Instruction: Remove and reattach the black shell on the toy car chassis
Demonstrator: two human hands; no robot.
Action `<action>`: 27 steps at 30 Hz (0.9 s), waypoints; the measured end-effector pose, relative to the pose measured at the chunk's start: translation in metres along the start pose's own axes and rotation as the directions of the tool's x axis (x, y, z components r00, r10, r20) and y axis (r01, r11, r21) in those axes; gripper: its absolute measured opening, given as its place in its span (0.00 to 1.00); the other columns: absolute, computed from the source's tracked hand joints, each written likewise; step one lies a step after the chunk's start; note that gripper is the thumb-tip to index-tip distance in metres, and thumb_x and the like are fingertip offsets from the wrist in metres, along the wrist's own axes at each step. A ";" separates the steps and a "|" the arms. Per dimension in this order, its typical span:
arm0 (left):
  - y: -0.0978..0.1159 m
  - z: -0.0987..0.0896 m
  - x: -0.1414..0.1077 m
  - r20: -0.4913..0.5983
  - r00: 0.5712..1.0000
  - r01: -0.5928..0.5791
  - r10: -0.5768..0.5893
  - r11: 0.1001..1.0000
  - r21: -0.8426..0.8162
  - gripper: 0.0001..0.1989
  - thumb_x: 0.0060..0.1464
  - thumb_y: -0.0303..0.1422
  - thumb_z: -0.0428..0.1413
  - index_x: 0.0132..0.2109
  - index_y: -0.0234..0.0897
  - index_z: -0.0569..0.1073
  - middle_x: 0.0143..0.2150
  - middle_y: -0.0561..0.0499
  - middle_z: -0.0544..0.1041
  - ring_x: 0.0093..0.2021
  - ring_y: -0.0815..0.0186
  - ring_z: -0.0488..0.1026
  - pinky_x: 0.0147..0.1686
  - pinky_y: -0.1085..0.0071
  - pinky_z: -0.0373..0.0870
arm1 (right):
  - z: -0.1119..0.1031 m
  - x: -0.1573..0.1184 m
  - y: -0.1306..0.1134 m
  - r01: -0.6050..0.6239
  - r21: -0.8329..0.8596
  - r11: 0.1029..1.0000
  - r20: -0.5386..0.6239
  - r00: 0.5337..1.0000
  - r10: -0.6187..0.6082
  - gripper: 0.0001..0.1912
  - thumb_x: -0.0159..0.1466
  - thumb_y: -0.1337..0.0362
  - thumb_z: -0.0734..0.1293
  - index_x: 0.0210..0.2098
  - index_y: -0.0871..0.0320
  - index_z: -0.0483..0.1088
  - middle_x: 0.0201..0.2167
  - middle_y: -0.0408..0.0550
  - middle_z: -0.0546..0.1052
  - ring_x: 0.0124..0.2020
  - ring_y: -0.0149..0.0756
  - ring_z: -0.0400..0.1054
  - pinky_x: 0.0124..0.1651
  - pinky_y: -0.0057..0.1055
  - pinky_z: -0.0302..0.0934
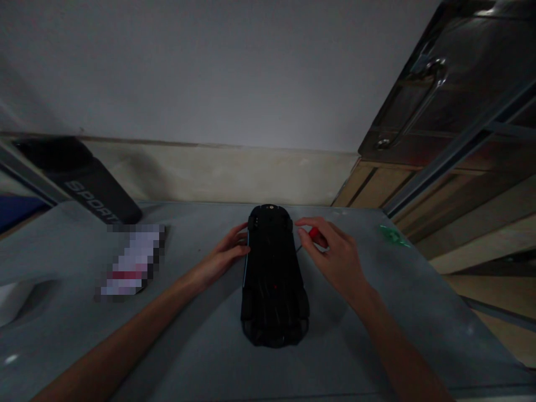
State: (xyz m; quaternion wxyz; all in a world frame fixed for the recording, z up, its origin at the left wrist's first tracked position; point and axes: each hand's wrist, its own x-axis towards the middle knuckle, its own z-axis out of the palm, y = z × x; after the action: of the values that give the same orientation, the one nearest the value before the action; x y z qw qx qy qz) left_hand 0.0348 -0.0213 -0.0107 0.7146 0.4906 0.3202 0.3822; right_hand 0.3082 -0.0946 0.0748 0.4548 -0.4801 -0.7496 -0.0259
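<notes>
A black toy car (274, 262) lies wheels-up on the grey table, its length pointing away from me. My left hand (228, 249) presses fingers and thumb against the car's left side near the far wheel, holding it steady. Beside the car's right side is my right hand (329, 245), its fingers curled round a red-handled screwdriver (314, 233). The tool's thin dark shaft points toward the car's right edge. Thumb and forefinger reach near the far right wheel; whether they touch it I cannot tell. Most of the screwdriver handle is hidden by the hand.
On the left, a dark bottle marked SPORT (94, 187) stands behind a pixelated flat object (134, 259). A white object (14, 301) sits at the left edge. Green plastic (394, 236) lies near the table's right edge. A wall closes the back; a metal handle (419, 106) is at upper right.
</notes>
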 end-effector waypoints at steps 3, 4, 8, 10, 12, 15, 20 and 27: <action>-0.001 -0.001 0.000 -0.003 1.000 0.001 -0.001 1.000 0.001 0.37 0.58 0.36 0.72 0.73 0.51 0.75 0.69 0.44 0.78 0.72 0.44 0.71 0.73 0.48 0.62 | 0.000 0.000 0.000 0.008 0.003 1.000 0.013 1.000 -0.008 0.13 0.74 0.69 0.64 0.53 0.52 0.78 0.31 0.41 0.78 0.29 0.35 0.72 0.38 0.32 0.69; -0.001 -0.001 0.000 -0.004 1.000 0.000 0.000 1.000 0.000 0.37 0.58 0.36 0.72 0.73 0.50 0.75 0.69 0.44 0.78 0.72 0.45 0.71 0.73 0.48 0.63 | 0.000 0.000 0.000 0.013 0.004 1.000 0.017 1.000 -0.013 0.14 0.74 0.69 0.64 0.53 0.52 0.79 0.31 0.41 0.78 0.29 0.34 0.72 0.37 0.32 0.68; 0.002 0.000 0.000 -0.001 1.000 0.006 -0.006 1.000 -0.002 0.37 0.58 0.35 0.72 0.73 0.50 0.75 0.67 0.44 0.80 0.70 0.46 0.73 0.73 0.50 0.64 | 0.000 0.000 0.000 -0.038 -0.013 0.999 -0.019 0.999 0.038 0.09 0.76 0.65 0.66 0.47 0.51 0.80 0.26 0.39 0.75 0.25 0.32 0.68 0.34 0.30 0.65; 0.002 0.000 -0.001 0.000 1.000 0.015 -0.015 1.000 0.003 0.37 0.59 0.34 0.71 0.73 0.50 0.74 0.67 0.45 0.80 0.70 0.47 0.73 0.73 0.49 0.64 | 0.000 0.000 0.001 -0.051 -0.014 0.999 -0.021 0.998 0.051 0.09 0.76 0.64 0.67 0.47 0.51 0.81 0.25 0.38 0.74 0.24 0.32 0.67 0.34 0.30 0.65; 0.002 0.000 -0.001 -0.002 1.000 0.010 -0.010 1.000 0.007 0.36 0.60 0.34 0.71 0.73 0.50 0.75 0.67 0.45 0.80 0.71 0.47 0.73 0.74 0.49 0.63 | 0.000 0.000 0.001 -0.032 -0.008 0.999 -0.002 0.999 0.032 0.12 0.75 0.67 0.65 0.51 0.51 0.80 0.27 0.39 0.75 0.25 0.33 0.68 0.36 0.31 0.66; 0.000 -0.002 0.001 -0.004 1.000 0.000 0.000 1.000 0.009 0.36 0.59 0.36 0.72 0.73 0.52 0.75 0.69 0.45 0.79 0.72 0.46 0.72 0.74 0.49 0.63 | -0.001 0.001 0.000 0.007 -0.003 1.000 0.011 1.000 -0.007 0.16 0.73 0.70 0.63 0.54 0.52 0.79 0.30 0.40 0.76 0.29 0.35 0.71 0.39 0.32 0.68; -0.002 -0.002 0.001 0.004 1.000 0.008 -0.008 1.000 -0.004 0.38 0.58 0.37 0.73 0.73 0.53 0.75 0.70 0.45 0.78 0.73 0.44 0.71 0.74 0.48 0.63 | 0.000 0.000 -0.001 -0.022 -0.015 1.000 -0.014 1.000 0.022 0.09 0.76 0.67 0.66 0.49 0.53 0.80 0.27 0.39 0.74 0.27 0.34 0.70 0.36 0.31 0.65; -0.005 -0.005 0.002 0.025 0.999 -0.028 0.028 0.999 -0.020 0.34 0.60 0.34 0.71 0.72 0.53 0.77 0.71 0.44 0.78 0.73 0.44 0.71 0.73 0.48 0.63 | -0.001 0.000 -0.002 0.012 0.008 1.000 0.038 0.999 -0.012 0.15 0.74 0.70 0.63 0.54 0.54 0.78 0.32 0.42 0.78 0.31 0.36 0.73 0.38 0.32 0.67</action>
State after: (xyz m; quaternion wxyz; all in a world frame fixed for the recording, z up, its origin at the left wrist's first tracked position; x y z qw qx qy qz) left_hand 0.0326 -0.0180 -0.0173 0.7179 0.4929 0.3006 0.3890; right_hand 0.3078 -0.0961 0.0760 0.4422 -0.4742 -0.7611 -0.0165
